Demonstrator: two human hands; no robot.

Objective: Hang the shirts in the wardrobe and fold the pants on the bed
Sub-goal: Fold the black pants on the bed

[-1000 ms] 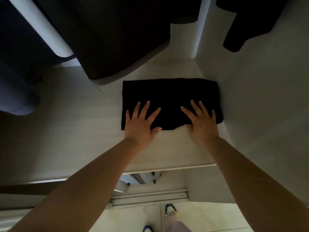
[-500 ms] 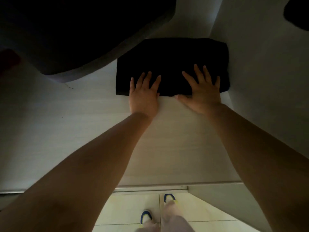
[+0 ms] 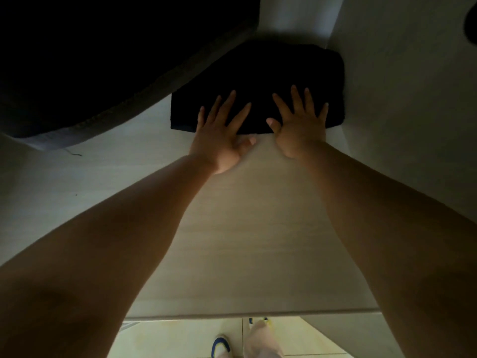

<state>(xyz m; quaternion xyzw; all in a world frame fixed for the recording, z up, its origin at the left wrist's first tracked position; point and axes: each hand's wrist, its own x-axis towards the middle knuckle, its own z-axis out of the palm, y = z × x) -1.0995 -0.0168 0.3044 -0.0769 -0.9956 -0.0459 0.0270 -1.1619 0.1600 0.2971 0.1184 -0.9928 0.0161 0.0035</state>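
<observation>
Folded pants (image 3: pixel 271 73) on wardrobe shelf (image 3: pixel 232 228)

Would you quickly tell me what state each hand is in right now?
Left hand: open, fingers spread flat on the folded black garment.
Right hand: open, fingers flat on the same garment.

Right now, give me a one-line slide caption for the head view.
Left hand and right hand rest spread-fingered on a folded black garment on the wardrobe shelf.
</observation>
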